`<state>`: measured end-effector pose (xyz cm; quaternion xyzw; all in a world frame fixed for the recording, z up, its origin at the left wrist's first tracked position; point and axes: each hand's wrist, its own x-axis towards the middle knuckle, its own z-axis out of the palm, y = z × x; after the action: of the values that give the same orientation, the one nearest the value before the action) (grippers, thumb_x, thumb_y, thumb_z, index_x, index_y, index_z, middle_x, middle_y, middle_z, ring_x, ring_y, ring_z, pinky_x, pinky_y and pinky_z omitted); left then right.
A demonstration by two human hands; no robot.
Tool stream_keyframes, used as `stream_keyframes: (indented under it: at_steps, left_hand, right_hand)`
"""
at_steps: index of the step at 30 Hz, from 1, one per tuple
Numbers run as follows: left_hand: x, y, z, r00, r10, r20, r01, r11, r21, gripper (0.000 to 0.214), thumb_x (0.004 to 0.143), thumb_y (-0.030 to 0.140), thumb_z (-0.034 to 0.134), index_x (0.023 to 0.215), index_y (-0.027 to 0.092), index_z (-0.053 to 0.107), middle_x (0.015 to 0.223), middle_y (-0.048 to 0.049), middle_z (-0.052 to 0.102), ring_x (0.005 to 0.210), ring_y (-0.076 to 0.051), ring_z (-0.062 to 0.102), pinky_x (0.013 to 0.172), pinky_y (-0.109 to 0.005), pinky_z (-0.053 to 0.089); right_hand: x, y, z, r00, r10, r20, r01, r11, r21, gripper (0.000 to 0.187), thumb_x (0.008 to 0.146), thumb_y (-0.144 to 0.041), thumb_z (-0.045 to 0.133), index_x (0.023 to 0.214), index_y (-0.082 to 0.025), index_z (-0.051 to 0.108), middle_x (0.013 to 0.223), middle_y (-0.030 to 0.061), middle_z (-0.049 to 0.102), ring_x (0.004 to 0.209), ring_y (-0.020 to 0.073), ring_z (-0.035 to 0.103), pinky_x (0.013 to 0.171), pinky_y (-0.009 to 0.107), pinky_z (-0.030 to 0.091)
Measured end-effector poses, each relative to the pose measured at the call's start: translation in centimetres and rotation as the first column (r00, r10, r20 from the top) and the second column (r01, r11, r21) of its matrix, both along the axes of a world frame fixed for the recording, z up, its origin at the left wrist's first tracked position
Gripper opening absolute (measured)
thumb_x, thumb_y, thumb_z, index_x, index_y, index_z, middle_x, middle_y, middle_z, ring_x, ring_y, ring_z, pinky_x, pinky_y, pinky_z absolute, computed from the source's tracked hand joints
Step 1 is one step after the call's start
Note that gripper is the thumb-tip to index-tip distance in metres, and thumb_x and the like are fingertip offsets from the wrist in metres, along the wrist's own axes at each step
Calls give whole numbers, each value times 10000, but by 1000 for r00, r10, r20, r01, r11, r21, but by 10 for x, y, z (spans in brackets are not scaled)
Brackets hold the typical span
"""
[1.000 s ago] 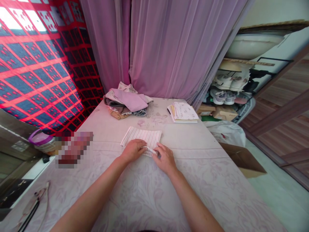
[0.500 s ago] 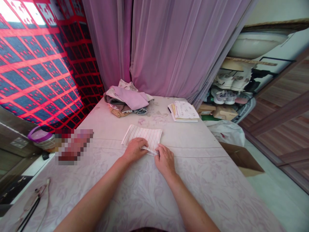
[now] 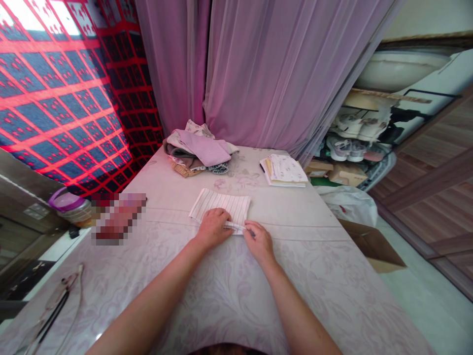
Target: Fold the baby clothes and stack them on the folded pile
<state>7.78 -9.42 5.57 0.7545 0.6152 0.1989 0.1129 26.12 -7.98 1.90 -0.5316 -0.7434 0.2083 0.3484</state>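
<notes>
A folded striped cloth (image 3: 226, 203), white with thin coloured lines, lies flat on the patterned bed cover (image 3: 221, 291). My left hand (image 3: 215, 228) rests on its near left part, fingers curled over the near edge. At the near right corner my right hand (image 3: 259, 241) pinches that edge between thumb and fingers. Between the two hands a narrow strip of the edge is turned up. My left thumb is partly hidden.
Behind lies a heap of clothes (image 3: 203, 148) on a wicker basket (image 3: 185, 170). A stack of folded cloths (image 3: 286, 170) is at the back right. Glasses (image 3: 55, 298) and a white cable (image 3: 77, 296) lie front left. A cardboard box (image 3: 369, 244) stands on the floor at right.
The view has shifted slightly. The near edge of the striped cloth is now turned up more clearly between my hands, and my right hand has moved a little along the corner.
</notes>
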Motion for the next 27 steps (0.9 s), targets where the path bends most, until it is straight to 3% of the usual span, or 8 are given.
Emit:
stream_keyframes:
  at_steps: [7,15,20,23,25,27]
  left_hand:
    - [19,-2,-4,992,114,-60,-112,993,40,292,745,409,699,934,214,592,1015,-76,588,1039,-277,516,950,-436,361]
    - [25,-10,-8,988,144,-51,-141,989,54,400,710,458,722,982,199,582,1062,-92,569,1073,-293,494,1032,-493,289]
    - [4,-9,-4,999,-29,19,29,999,17,458,694,436,752,1065,214,600,1153,-94,585,1118,-279,518,1035,-480,339]
    - [-17,-5,2,987,-145,73,147,989,-22,327,816,402,646,1092,229,627,1234,-93,600,1162,-242,540,1019,-410,395]
    - [-28,-3,4,995,-94,22,94,996,-9,278,886,374,553,1113,238,636,1298,-93,587,1251,-258,494,1078,-455,338]
    - [-36,-2,2,996,14,-86,-14,1000,4,320,888,369,544,1175,246,616,1388,-106,528,1348,-316,389,1120,-574,216]
  right_hand:
    - [-1,-5,-5,995,-14,-101,20,998,60,197,780,-276,554,791,-238,746,1035,67,725,944,200,671,898,349,514]
    - [0,-8,-6,998,68,19,-70,984,164,231,787,-200,534,819,-242,759,1060,62,716,973,195,650,929,351,485]
    - [7,-10,0,970,92,224,-125,983,137,308,790,-129,511,904,-270,760,1189,47,662,1103,211,575,967,389,430]
    - [10,-14,8,934,136,329,-190,972,138,338,791,-115,513,967,-280,750,1244,52,628,1160,226,530,982,405,406]
    - [11,-17,13,917,160,366,-229,961,153,346,795,-115,512,998,-274,743,1258,65,619,1170,236,522,978,417,403]
    - [11,-19,15,915,166,368,-240,957,165,334,801,-119,509,988,-270,741,1247,67,628,1163,237,531,969,420,408]
